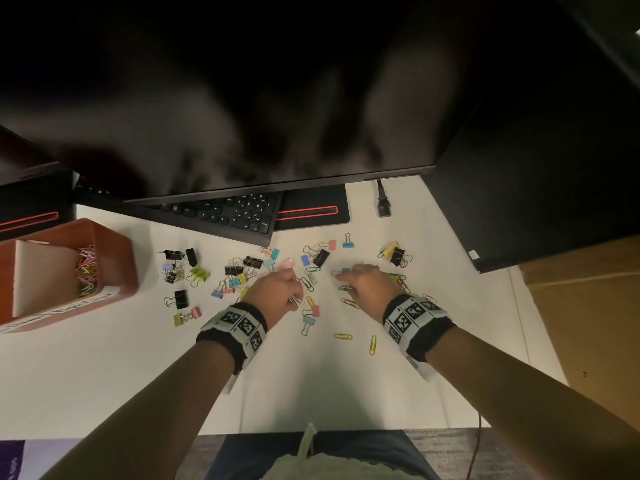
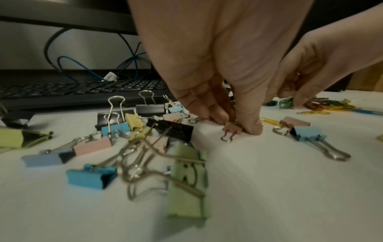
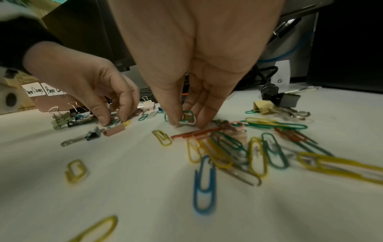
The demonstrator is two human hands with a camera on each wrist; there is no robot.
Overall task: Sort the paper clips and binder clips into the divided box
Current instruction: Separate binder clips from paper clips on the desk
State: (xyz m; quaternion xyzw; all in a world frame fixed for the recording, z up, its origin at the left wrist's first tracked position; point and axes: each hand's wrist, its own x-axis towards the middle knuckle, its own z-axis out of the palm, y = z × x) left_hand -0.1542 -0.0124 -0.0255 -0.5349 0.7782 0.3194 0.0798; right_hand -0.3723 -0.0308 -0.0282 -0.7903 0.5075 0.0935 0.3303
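Coloured binder clips [image 1: 235,275] and paper clips [image 3: 238,147] lie scattered on the white desk [image 1: 311,382]. The brown divided box [image 1: 114,244] stands at the left, with paper clips [image 1: 86,268] in one compartment. My left hand [image 2: 234,124] reaches down to the desk, thumb and fingertips pinching a small pink binder clip [image 2: 232,129]. To its right, my right hand [image 3: 186,122] pinches a green and a white paper clip [image 3: 187,117] at the edge of the paper clip heap. Both hands [image 1: 294,296] [image 1: 341,277] work close together mid-desk.
A black keyboard [image 1: 225,213] lies behind the clips under a monitor [image 1: 242,98]. A power plug [image 1: 382,202] lies at the back right, beside a dark computer case [image 1: 536,185]. A cardboard box [image 1: 588,323] stands beyond the desk's right edge.
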